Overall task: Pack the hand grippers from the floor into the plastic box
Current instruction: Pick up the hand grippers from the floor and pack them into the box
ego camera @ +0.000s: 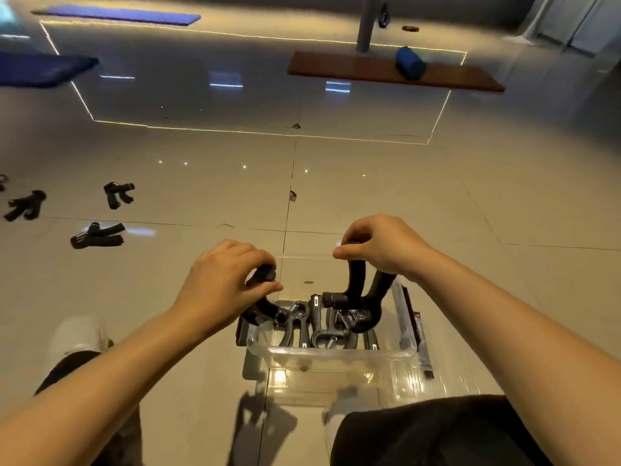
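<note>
A clear plastic box (pixel 339 354) stands on the floor between my knees, with several black hand grippers (pixel 321 326) lying inside. My left hand (pixel 221 284) grips the handle of one black hand gripper (pixel 263 309) over the box's left rim. My right hand (pixel 379 247) pinches the handle tops of another black hand gripper (pixel 361 297), which hangs head-down into the box. More hand grippers lie on the floor at the left: one pile (pixel 97 235), another (pixel 118 194) and a third (pixel 25 205).
Glossy beige floor tiles (pixel 437 196) surround the box. Far back lie a brown mat (pixel 386 70) with a blue foam roller (pixel 410 62), a grey post (pixel 366 25) and blue mats (pixel 121 14). My knees and a white shoe (pixel 77 334) flank the box.
</note>
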`<move>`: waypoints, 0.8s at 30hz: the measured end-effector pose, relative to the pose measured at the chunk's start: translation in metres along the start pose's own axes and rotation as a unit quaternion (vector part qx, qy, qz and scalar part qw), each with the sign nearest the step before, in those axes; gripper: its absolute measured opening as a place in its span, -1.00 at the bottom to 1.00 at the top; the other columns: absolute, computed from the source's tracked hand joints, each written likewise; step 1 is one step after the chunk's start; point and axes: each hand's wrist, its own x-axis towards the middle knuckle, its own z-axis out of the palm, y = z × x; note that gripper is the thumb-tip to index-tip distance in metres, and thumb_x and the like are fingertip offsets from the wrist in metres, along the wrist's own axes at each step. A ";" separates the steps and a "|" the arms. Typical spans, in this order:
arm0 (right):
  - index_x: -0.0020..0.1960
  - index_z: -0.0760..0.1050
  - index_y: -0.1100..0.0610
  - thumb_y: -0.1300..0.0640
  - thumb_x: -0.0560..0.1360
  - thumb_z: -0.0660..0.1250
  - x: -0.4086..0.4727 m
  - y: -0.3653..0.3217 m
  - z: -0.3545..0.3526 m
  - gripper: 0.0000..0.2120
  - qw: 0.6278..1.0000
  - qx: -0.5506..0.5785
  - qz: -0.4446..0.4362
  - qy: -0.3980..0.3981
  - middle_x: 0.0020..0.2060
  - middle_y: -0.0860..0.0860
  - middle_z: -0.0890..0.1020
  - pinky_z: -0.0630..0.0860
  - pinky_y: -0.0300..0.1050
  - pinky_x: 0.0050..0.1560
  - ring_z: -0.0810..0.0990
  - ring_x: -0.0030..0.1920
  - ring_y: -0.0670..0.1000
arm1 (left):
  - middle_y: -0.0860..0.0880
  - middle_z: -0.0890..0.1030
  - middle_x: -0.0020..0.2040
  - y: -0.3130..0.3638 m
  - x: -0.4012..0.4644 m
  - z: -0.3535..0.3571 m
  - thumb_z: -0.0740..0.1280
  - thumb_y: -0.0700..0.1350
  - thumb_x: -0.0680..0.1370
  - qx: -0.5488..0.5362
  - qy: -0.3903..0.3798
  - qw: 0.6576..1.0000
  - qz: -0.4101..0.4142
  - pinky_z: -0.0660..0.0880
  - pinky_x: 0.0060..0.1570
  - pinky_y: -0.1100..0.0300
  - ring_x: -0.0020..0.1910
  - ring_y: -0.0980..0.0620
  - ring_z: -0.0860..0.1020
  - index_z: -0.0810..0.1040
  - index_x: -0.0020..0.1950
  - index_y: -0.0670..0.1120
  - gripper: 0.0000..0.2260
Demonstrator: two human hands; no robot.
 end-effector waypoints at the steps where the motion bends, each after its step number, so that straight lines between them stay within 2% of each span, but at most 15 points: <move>1: 0.04 0.58 0.05 -0.10 0.41 0.42 0.002 0.003 -0.001 -0.70 1.000 -0.003 -0.006 -0.009 -0.01 -0.05 0.60 0.51 -0.05 0.06 0.53 0.03 -0.02 | 0.06 0.61 -0.05 0.008 0.006 -0.004 0.24 0.21 0.38 0.013 -0.009 1.000 0.014 0.45 -0.02 0.09 0.03 0.02 0.50 0.59 0.03 -0.01 -0.61; 5: 0.02 0.58 0.05 -0.07 0.38 0.46 0.011 0.015 -0.005 -0.71 0.999 -0.031 -0.017 -0.039 -0.04 -0.04 0.62 0.53 -0.03 0.07 0.55 0.01 -0.01 | 0.02 0.61 0.00 0.027 0.034 -0.010 0.30 0.17 0.40 0.055 -0.007 0.998 0.042 0.45 0.02 0.07 0.08 -0.02 0.49 0.58 0.05 -0.04 -0.64; 10: 0.01 0.57 0.05 -0.01 0.39 0.46 0.027 0.040 0.010 -0.75 0.996 -0.041 -0.045 -0.066 -0.02 -0.05 0.61 0.51 -0.02 0.08 0.55 0.02 0.00 | 0.10 0.56 -0.05 0.026 0.042 0.040 0.23 0.24 0.37 0.028 0.009 0.999 -0.013 0.43 0.03 0.10 0.06 0.04 0.45 0.55 0.02 0.03 -0.62; 14: -0.07 0.57 -0.02 -0.07 0.40 0.44 0.040 0.092 0.054 -0.83 0.999 0.023 -0.022 -0.009 -0.12 -0.12 0.61 0.51 -0.06 -0.02 0.56 -0.05 -0.05 | 0.12 0.58 -0.02 0.015 0.035 0.108 0.24 0.25 0.40 -0.014 0.057 0.995 -0.074 0.38 0.04 0.09 0.10 0.04 0.46 0.57 0.05 0.05 -0.63; 18: -0.13 0.56 -0.09 -0.08 0.39 0.44 0.052 0.133 0.084 -0.88 0.996 0.057 -0.014 0.063 -0.22 -0.23 0.58 0.50 -0.10 -0.09 0.55 -0.13 -0.13 | 0.05 0.60 -0.06 -0.006 0.024 0.161 0.26 0.21 0.46 0.010 0.089 0.994 -0.056 0.45 0.01 -0.02 0.07 -0.05 0.48 0.58 0.00 -0.01 -0.67; 24: -0.08 0.57 -0.12 -0.15 0.39 0.41 0.078 0.162 0.110 -0.83 0.998 -0.026 -0.038 0.031 -0.16 -0.20 0.61 0.53 0.00 -0.06 0.55 -0.05 -0.04 | 0.01 0.60 -0.05 -0.033 0.003 0.211 0.31 0.10 0.46 0.026 0.088 0.992 -0.081 0.37 0.06 -0.09 0.11 -0.09 0.46 0.57 -0.02 -0.05 -0.75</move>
